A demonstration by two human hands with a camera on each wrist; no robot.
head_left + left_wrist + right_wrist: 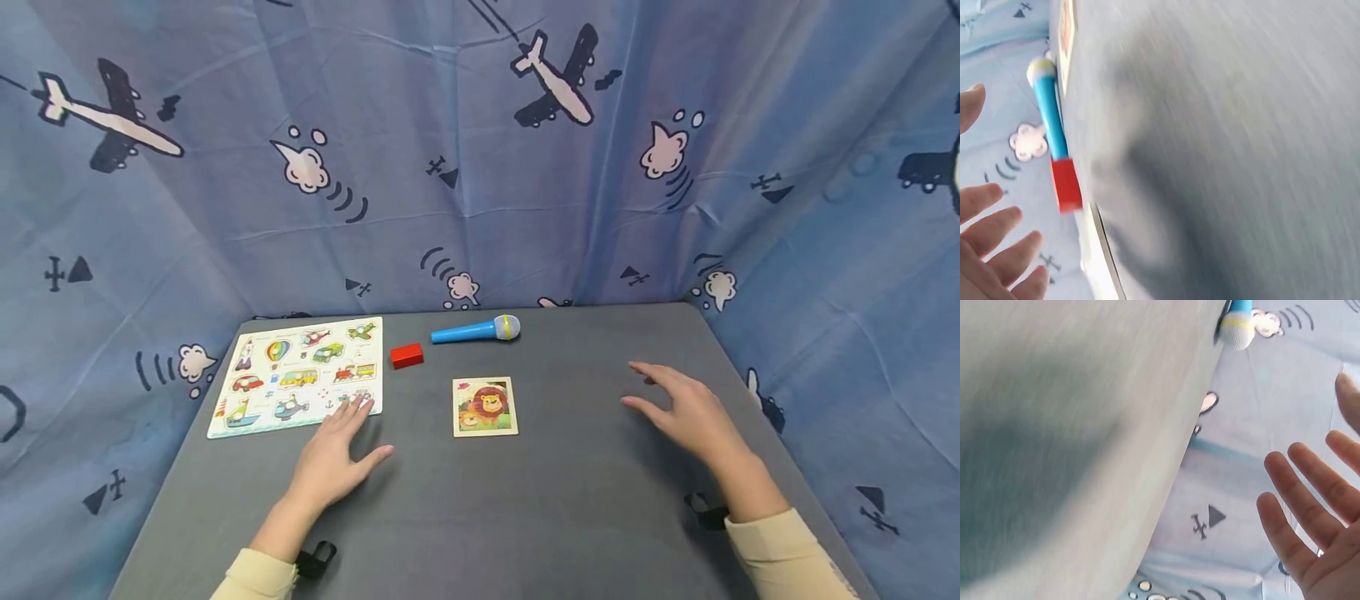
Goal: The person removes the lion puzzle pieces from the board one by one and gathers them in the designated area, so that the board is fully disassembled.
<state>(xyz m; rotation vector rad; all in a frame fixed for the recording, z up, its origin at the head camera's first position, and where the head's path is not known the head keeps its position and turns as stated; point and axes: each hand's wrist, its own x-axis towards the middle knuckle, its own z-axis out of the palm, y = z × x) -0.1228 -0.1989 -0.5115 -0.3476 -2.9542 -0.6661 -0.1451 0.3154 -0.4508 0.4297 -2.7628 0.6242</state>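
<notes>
Picture board (302,357) lies flat just ahead of the left hand (328,467) and out to that hand's left, printed with little vehicles: a rocket, a balloon, a yellow bus, a train, a sailboat. On my head feed the left fingertips overlap its near right corner; from here I cannot tell whether they touch it or hang above it. That hand is released, fingers reaching forward and thumb held out toward the right hand's side. I have the right hand (686,412) released too, well apart from the left, with its thumb and fingers spread and pointing inward and forward over the tabletop (540,517).

Between the two hands, somewhat nearer the left thumb, I see a square lion puzzle (485,407) lying flat, with a large lion and a smaller one in a pale frame. Ahead of the left thumb, just beside the board's right edge, sits a red block (407,356). Next to that, beyond the lion puzzle, a blue toy microphone (467,332) lies on its side, its silver, yellow-banded head pointing toward the right hand's side.

My left wrist feed is blurred over the tabletop. Behind both hands I make out cream sleeves (787,554) and black straps (315,560) at the wrists. Past everything ahead of the hands hangs a blue curtain (390,167) patterned with planes and clouds.
</notes>
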